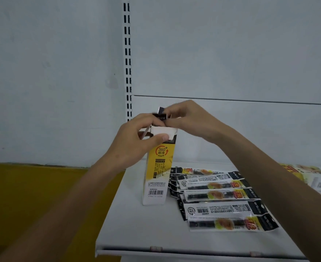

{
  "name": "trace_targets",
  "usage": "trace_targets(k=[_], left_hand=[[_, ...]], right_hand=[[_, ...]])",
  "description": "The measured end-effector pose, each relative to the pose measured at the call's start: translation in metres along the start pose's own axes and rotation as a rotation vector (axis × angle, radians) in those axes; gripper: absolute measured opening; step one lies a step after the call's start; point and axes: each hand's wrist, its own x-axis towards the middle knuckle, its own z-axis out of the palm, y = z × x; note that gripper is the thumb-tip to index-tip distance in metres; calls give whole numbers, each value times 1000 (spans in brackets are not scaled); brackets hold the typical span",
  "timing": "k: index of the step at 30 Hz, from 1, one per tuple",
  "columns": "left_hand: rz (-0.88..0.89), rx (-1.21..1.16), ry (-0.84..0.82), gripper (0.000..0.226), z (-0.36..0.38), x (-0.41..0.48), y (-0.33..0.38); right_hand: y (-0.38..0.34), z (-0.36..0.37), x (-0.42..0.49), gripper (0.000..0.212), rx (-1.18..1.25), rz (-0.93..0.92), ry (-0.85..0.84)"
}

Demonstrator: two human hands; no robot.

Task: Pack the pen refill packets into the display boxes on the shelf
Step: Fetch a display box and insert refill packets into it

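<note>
The display box (159, 174) stands upright on the shelf (137, 233), near its left edge. The left hand (135, 140) grips the box's top, thumb pressed on the white flap (161, 132). The right hand (191, 120) pinches the dark header of a refill packet (160, 112) poking from the open mouth; whether it is one packet or several, I cannot tell. The loose packets (222, 197) lie fanned just beside the box. The tall, narrow box looks tippy, so a hard downward push could topple it towards the shelf edge, and the packet may snag on the flap and crumple
</note>
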Motion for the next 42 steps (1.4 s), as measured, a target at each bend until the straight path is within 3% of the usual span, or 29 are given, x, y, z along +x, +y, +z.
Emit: trace_targets(k=[4,7,11,15,17,21,23,26,31,33,37,42], left_hand=[[-8,-52,42,11,3,1,0],[-18,-50,82,12,7,1,1],[-24,-54,116,13,14,2,1],[-45,-43,185,18,21,7,0],[-62,-10,206,25,24,6,-1],[-20,75,209,39,29,5,-1],[17,109,213,35,32,3,-2],[45,137,224,27,34,2,-1],[81,192,208,17,34,3,2],[93,216,205,16,34,3,2],[101,253,191,24,37,8,0],[149,294,87,26,38,16,5]], right_hand=[[3,1,-4,10,143,-81,152],[6,4,-4,22,-1,-7,34],[9,-2,-7,33,-12,79,-121],[28,-14,-20,21,185,-49,52],[49,-28,-30,18,51,-50,92],[101,-41,-49,27,-473,179,-406],[119,-39,-59,35,-532,279,-489],[134,-39,-68,32,-499,308,-431],[131,-48,-64,18,-557,205,-213],[129,-51,-66,16,-549,212,-254],[133,-42,-73,28,-533,283,-495],[139,-40,-73,22,-560,175,-400]])
